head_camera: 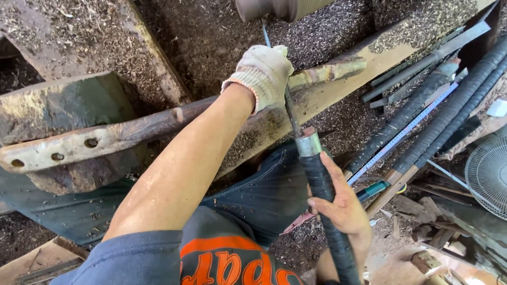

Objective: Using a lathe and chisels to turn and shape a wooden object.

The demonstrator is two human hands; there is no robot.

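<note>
My left hand [262,74], in a knit work glove, is closed down over the steel shaft of a long chisel [291,119] where it crosses the tool rest [158,122], pinning it there so the edge stays steady; the blade tip [265,35] pokes out past my knuckles toward the turning piece of wood [282,7] at the top of the view. My right hand [340,203] is bare and wrapped loosely around the black taped handle [327,206], fingers curled on its near side and thumb behind, low by my hip so I can lever the long tool from the back end. The metal collar [308,144] where shaft meets handle sits between my two hands. Under the rest runs a slanting wooden beam [338,79], dusted with chips, and a worn metal bar with bolt holes [63,150] sticks out to my left. More long taped tools [454,105] and a tape measure [401,134] lie propped to my right, with a fan grille [488,174] beyond them. Wood shavings [211,37] cover nearly everything, and scraps of wood litter the floor [422,248] below.
</note>
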